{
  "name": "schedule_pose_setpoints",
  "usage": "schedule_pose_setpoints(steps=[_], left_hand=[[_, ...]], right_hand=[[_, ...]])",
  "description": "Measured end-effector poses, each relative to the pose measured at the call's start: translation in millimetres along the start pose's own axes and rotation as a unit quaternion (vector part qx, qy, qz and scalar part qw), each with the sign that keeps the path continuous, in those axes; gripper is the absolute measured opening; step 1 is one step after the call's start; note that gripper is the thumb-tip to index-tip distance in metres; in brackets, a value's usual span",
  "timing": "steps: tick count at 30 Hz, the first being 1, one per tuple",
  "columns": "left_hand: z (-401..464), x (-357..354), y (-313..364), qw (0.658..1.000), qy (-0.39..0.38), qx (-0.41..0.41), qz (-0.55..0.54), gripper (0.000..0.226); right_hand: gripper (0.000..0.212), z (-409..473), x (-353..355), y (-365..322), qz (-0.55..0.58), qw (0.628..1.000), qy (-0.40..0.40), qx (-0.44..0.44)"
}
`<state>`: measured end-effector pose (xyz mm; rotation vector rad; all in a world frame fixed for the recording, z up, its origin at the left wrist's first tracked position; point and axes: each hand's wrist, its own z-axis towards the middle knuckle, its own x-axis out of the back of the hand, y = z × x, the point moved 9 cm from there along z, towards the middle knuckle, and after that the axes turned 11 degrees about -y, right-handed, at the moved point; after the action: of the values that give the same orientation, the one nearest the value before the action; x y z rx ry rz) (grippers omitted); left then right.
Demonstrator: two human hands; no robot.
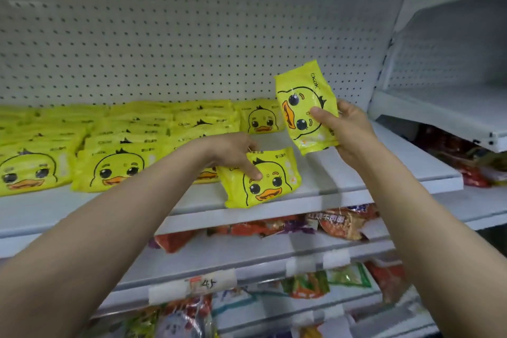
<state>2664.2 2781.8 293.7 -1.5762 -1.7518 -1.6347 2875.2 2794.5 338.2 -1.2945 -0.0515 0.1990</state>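
Gripping two packs at the top shelf [343, 170]. The right hand [349, 129] holds the raised duck pack [303, 85] above the shelf's right part, clear of the board. The thumb lies across the printed face and the fingers are curled behind, with the pack standing on end and tilted. The left hand [233, 154] pinches the lower duck pack [277, 181] at its upper left corner, one digit flat on the face and the rest tucked behind the top edge. That pack sits at the shelf's front edge, leaning. Rows of the same yellow packs [123, 145] fill the shelf's left part, stacked to the pegboard [192, 49] behind it. Below the shelf are red snack bags [337, 224] and, lower still, a handwritten price label [208, 283].
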Motion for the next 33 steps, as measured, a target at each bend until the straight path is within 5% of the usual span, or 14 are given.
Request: schedule_pose_setpoints(steps=[12, 17, 33], left_hand=[[97.6, 49.2, 20.2, 0.987, 0.062, -0.022, 0.145, 0.068], [123.8, 75.6, 12.9, 0.983, 0.098, 0.015, 0.155, 0.065], [160.2, 119.3, -14.6, 0.975, 0.186, 0.023, 0.119, 0.046]], right_hand=[[0.025, 72.7, 56.6, 8.3, -0.005, 0.999, 0.022, 0.026], [0.038, 102.9, 64.1, 4.5, -0.006, 1.0, -0.006, 0.026], [0.027, 139.9, 96.1, 13.1, -0.014, 0.999, -0.039, 0.021]])
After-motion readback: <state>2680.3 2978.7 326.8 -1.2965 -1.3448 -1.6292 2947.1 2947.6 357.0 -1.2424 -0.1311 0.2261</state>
